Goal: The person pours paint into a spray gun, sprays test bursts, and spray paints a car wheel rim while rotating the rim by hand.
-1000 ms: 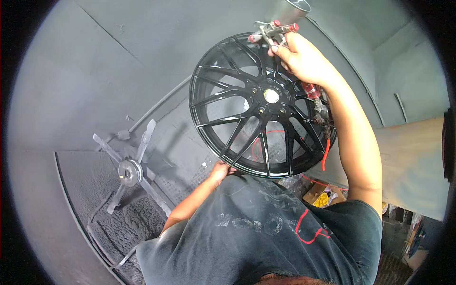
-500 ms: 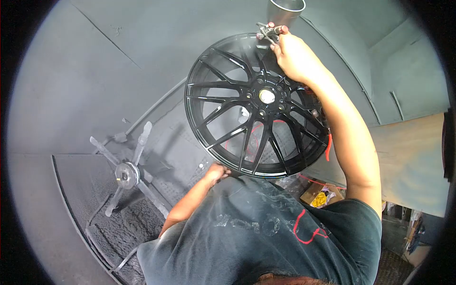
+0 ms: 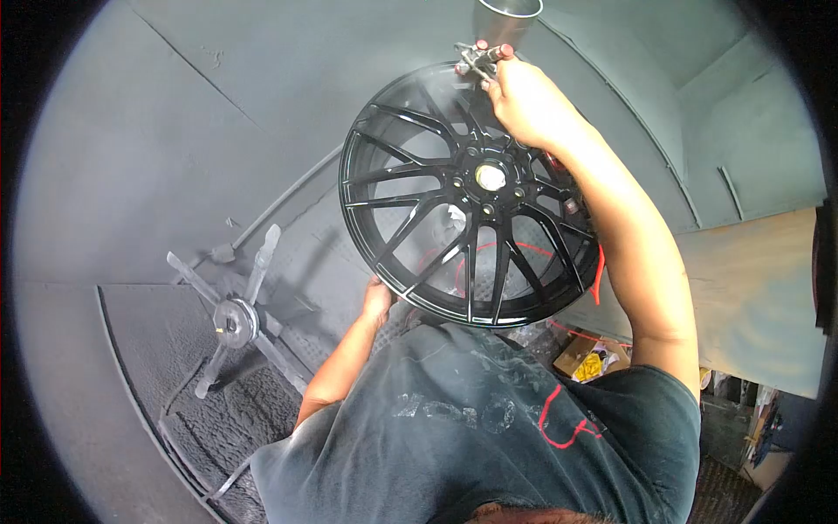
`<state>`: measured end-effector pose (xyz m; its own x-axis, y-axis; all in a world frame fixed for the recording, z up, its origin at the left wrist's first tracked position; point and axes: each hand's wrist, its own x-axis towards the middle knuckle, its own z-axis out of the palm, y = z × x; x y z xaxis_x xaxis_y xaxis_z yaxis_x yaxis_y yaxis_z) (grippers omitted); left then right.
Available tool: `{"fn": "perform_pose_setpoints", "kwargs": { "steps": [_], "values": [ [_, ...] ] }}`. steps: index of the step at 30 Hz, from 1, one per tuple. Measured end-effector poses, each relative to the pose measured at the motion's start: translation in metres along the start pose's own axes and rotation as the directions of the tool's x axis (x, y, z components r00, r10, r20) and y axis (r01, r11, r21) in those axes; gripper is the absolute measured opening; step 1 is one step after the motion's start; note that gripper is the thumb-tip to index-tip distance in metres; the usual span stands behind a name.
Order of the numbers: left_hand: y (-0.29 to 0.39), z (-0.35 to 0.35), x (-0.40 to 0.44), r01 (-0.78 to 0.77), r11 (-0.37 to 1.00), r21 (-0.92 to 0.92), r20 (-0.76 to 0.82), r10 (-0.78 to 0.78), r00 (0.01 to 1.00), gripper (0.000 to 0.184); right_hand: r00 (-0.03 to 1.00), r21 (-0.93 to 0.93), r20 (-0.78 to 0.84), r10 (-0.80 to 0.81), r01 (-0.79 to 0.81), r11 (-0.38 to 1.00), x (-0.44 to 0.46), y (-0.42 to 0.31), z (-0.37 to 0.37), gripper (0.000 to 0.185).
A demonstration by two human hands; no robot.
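A glossy black multi-spoke alloy wheel (image 3: 474, 253) is held up in front of me, its face towards me. Pale masking covers the centre hub (image 3: 491, 177). My right hand (image 3: 531, 103) grips a spray gun (image 3: 480, 59) with a metal cup (image 3: 506, 19) on top, over the wheel's upper edge. Faint mist blurs the spokes near the nozzle. At the lower left of the rim, my left hand (image 3: 378, 299) is closed on the edge; some of its fingers are hidden. What bears the wheel from behind is mostly hidden.
To the left stands a grey, paint-coated stand with several arms (image 3: 236, 321). A red hose (image 3: 599, 275) hangs behind the wheel. At lower right lies a cardboard box (image 3: 576, 356) with a yellow item. Grey booth walls (image 3: 288, 79) surround the spot.
The wheel has turned, its spokes now at different angles. My left hand has moved up and left along the rim. My right hand has shifted the spray gun slightly left.
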<state>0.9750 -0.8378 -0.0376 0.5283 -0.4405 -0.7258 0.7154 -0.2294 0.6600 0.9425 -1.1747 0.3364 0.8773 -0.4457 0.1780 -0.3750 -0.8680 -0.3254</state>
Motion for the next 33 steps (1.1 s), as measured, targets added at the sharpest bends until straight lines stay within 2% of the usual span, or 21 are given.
{"fn": "perform_pose_setpoints", "kwargs": {
  "steps": [5, 7, 9, 11, 13, 14, 17, 19, 21, 22, 23, 25, 26, 27, 29, 30, 31, 33],
  "values": [
    [-0.027, -0.001, 0.007, 0.023, 0.999, -0.049, 0.012, -0.022, 1.0, 0.025, 0.996, -0.052, -0.082, 0.026, -0.03, 0.998, -0.003, 0.012, 0.0, 0.024],
    [-0.028, 0.003, -0.004, 0.019, 0.997, -0.075, 0.075, -0.014, 0.997, 0.025, 0.998, -0.031, 0.016, 0.058, -0.058, 0.998, -0.008, 0.01, -0.008, 0.024],
    [-0.03, 0.004, -0.01, 0.032, 0.997, -0.073, 0.087, -0.026, 0.996, 0.023, 0.996, 0.011, 0.044, 0.075, -0.076, 0.997, -0.011, 0.003, -0.015, 0.025],
    [-0.035, 0.003, -0.014, 0.061, 0.998, -0.004, 0.082, -0.061, 0.995, 0.021, 0.993, 0.053, 0.07, 0.092, -0.096, 0.994, -0.014, -0.001, -0.023, 0.026],
    [-0.039, 0.001, -0.015, 0.07, 0.995, 0.071, 0.102, -0.077, 0.992, 0.02, 0.999, 0.169, 0.026, 0.028, -0.032, 0.985, -0.013, -0.004, -0.029, 0.027],
    [-0.04, 0.001, -0.016, 0.076, 0.986, 0.145, 0.121, -0.094, 0.988, 0.02, 0.998, 0.136, 0.055, 0.038, -0.045, 0.99, -0.01, -0.008, -0.033, 0.028],
    [-0.035, 0.012, -0.031, 0.097, 0.99, 0.106, 0.138, -0.111, 0.984, 0.02, 0.999, 0.105, -0.047, 0.002, 0.003, 0.994, -0.002, 0.001, -0.016, 0.034],
    [-0.039, 0.018, -0.036, 0.105, 0.982, 0.159, 0.11, -0.124, 0.986, 0.019, 0.999, 0.072, -0.053, -0.009, 0.012, 0.997, -0.004, 0.005, -0.011, 0.033],
    [-0.051, 0.019, -0.032, 0.133, 0.976, 0.174, 0.226, -0.171, 0.959, 0.019, 0.998, 0.044, -0.054, -0.022, 0.024, 0.999, -0.004, 0.007, -0.007, 0.033],
    [-0.045, 0.024, -0.041, 0.05, 0.958, 0.284, 0.212, -0.113, 0.971, 0.019, 0.998, 0.009, -0.045, -0.034, 0.034, 0.999, -0.004, 0.008, -0.005, 0.031],
    [-0.048, 0.023, -0.04, 0.05, 0.958, 0.283, 0.211, -0.114, 0.971, 0.019, 0.998, -0.026, -0.035, -0.044, 0.044, 0.999, -0.005, 0.009, -0.005, 0.03],
    [-0.058, 0.019, -0.035, -0.097, 0.919, 0.381, 0.353, -0.047, 0.934, 0.02, 1.0, -0.031, -0.018, -0.019, 0.019, 0.999, -0.005, 0.005, -0.008, 0.029],
    [-0.062, 0.015, -0.034, -0.134, 0.902, 0.41, 0.358, -0.024, 0.934, 0.02, 1.0, -0.037, -0.003, 0.006, -0.006, 0.999, -0.006, 0.003, -0.009, 0.027],
    [-0.069, 0.012, -0.028, -0.132, 0.903, 0.409, 0.357, -0.025, 0.934, 0.02, 1.0, -0.038, -0.001, 0.005, -0.005, 0.999, -0.006, 0.008, -0.007, 0.027],
    [-0.084, 0.006, -0.008, 0.182, 0.974, 0.137, 0.321, -0.218, 0.922, 0.021, 0.996, -0.104, -0.082, -0.038, 0.03, 0.994, -0.007, 0.023, -0.001, 0.027],
    [-0.075, 0.004, -0.007, 0.216, 0.961, 0.173, 0.219, -0.251, 0.943, 0.02, 0.992, -0.087, -0.122, -0.033, 0.022, 0.996, -0.011, 0.024, 0.0, 0.028],
    [-0.063, 0.003, -0.008, 0.215, 0.962, 0.171, 0.219, -0.25, 0.943, 0.02, 0.992, -0.089, -0.121, -0.036, 0.025, 0.996, -0.011, 0.025, 0.0, 0.028],
    [-0.04, 0.002, -0.008, 0.046, 0.999, 0.029, 0.018, -0.046, 0.999, 0.023, 0.997, -0.1, -0.079, 0.006, -0.014, 0.995, -0.013, 0.026, 0.0, 0.026]
  ]
}}
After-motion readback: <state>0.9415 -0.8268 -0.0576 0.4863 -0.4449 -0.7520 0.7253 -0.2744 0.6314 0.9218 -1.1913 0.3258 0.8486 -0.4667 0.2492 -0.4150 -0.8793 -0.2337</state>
